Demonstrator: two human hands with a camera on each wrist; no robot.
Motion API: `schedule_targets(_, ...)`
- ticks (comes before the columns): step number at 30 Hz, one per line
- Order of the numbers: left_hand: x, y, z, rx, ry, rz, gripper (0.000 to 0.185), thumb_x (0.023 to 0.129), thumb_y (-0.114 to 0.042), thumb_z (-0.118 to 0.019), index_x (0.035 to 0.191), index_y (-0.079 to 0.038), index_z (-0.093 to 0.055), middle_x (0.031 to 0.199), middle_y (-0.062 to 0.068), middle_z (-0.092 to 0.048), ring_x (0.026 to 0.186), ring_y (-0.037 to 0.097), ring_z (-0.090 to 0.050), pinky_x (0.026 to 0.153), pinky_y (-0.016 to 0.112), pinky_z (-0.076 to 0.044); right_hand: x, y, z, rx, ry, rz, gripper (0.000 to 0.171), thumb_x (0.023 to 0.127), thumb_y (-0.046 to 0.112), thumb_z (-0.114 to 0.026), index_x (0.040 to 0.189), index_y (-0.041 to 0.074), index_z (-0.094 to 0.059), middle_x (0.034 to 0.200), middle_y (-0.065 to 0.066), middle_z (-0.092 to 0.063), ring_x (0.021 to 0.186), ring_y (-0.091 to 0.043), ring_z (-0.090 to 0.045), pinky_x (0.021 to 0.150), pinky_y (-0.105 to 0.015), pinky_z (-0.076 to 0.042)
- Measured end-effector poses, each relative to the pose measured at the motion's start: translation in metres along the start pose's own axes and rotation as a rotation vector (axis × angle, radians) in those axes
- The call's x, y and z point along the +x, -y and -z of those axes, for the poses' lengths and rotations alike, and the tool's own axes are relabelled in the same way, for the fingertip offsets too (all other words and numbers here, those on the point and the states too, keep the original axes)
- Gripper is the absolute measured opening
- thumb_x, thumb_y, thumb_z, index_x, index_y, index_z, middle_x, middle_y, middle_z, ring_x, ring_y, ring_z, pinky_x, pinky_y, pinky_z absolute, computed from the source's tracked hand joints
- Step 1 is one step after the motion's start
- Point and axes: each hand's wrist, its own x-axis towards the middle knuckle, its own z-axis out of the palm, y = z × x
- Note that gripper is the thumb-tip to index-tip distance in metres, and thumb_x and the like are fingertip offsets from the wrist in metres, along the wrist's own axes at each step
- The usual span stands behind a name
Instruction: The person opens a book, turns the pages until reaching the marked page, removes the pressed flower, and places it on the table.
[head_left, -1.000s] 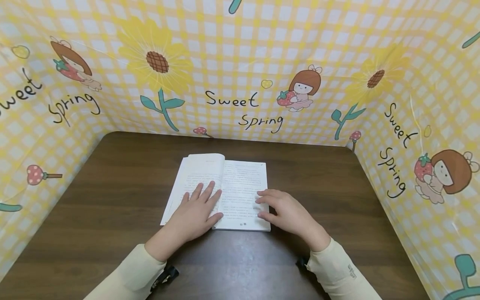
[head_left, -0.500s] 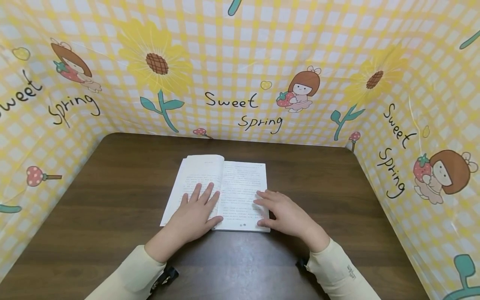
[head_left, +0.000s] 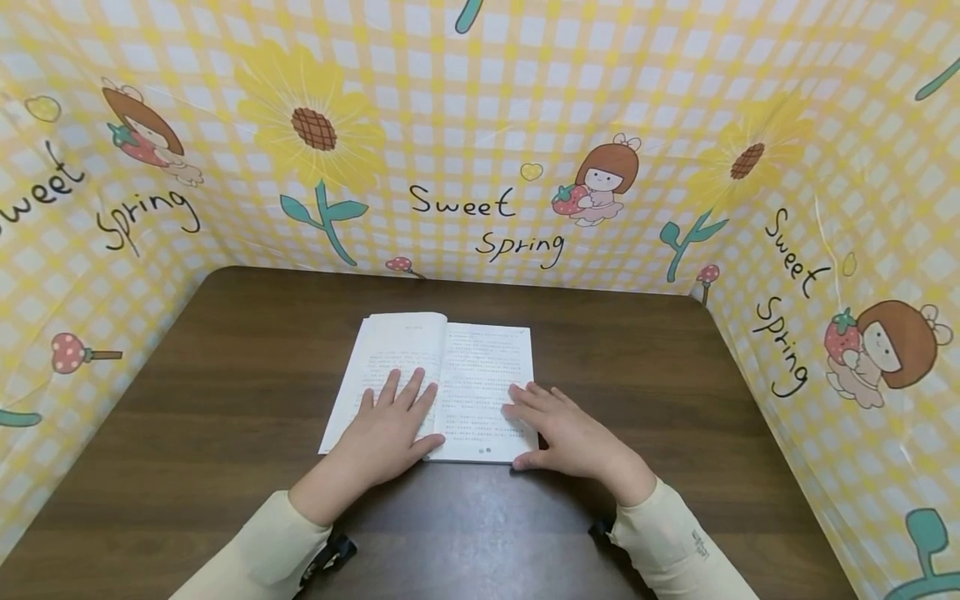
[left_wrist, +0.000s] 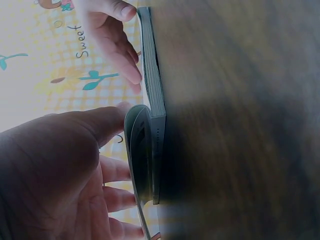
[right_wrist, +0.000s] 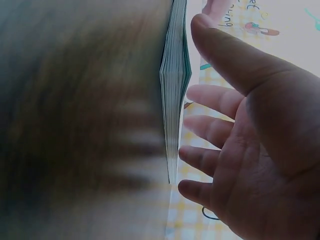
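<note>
An open book [head_left: 480,358] with printed white pages lies on the brown wooden table [head_left: 630,358]. My left hand [head_left: 386,433] rests spread on the left page, its thumb near the fold at the bottom. In the left wrist view the left part of the book [left_wrist: 137,150] bows up off the table under the fingers. My right hand [head_left: 573,433] is at the right page's lower right edge, fingertips over the page and thumb by the bottom corner. The right wrist view shows its fingers [right_wrist: 205,125] slightly bent at the thick page block [right_wrist: 173,95], holding nothing.
A yellow checked cloth [head_left: 465,108] with flowers and cartoon figures stands as walls around the back and both sides of the table. Black straps [head_left: 328,557] show at the cuffs of the cream sleeves [head_left: 678,542].
My right hand has shifted slightly left and spread, its thumb dropping to the book's bottom corner. The left hand stays on the left page.
</note>
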Motion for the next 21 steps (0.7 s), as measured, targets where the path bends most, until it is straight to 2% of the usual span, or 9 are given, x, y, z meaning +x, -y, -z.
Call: schedule_targets(21, -0.0020, -0.0011, 0.0020, -0.009, -0.001, 0.004, 0.081, 0.097, -0.059, -0.058, 0.159, -0.011, -0.039, 0.167, 0.018, -0.028, 0.152, 0.049, -0.023, 0.110, 0.075, -0.029, 0.0007, 0.0031, -0.0008, -0.018, 0.002, -0.030, 0.081, 0.081, 0.054, -0.082, 0.149, 0.020, -0.055, 0.165, -0.004, -0.036, 0.155, -0.032, -0.027, 0.123, -0.059, -0.020)
